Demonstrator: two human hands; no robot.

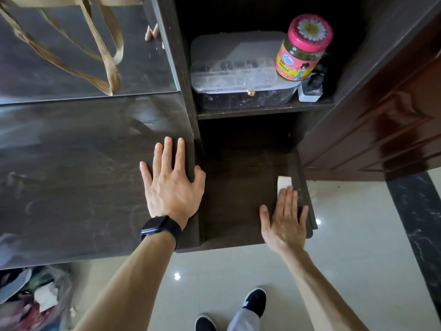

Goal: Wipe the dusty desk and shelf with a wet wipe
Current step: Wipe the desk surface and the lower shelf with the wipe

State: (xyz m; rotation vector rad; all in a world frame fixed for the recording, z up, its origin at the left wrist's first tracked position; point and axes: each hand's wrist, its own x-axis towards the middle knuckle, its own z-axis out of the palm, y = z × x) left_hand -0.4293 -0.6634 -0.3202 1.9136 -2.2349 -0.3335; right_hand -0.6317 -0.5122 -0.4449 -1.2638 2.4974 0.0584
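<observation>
Seen from a head-worn camera looking down, a person stands at a dark brown wooden worktop (78, 168) joined on its right to a dark wooden shelf unit (188, 75). The left hand (170, 181), a black smartwatch (158, 228) on its wrist, lies flat on the worktop's right edge with fingers spread, holding nothing, apparently bracing the body. The right hand (285, 219) is flat and open, fingers together, pressing a small folded white wet wipe (284, 182) onto the lower shelf board (238, 199); the wipe pokes out beyond the fingertips near the board's right side wall. Pale dust streaks show on the worktop, and specks lie along the board's right edge. To do this step well, it would likely help to keep the palm pressure even, sweep in overlapping strokes into the back corners, and refold the wipe once it looks grey. On the upper shelf (262, 110) sits a dusty clear plastic organiser box (238, 75) with a small gold knob; its contents are too hazy to tell. On its lid stands a pink-lidded jar with a yellow label (301, 50), filled with something dark green. A crumpled plastic bag (35, 299) on the floor holds mixed rubbish. Tan fabric straps (105, 51) hang over the worktop's rear.
</observation>
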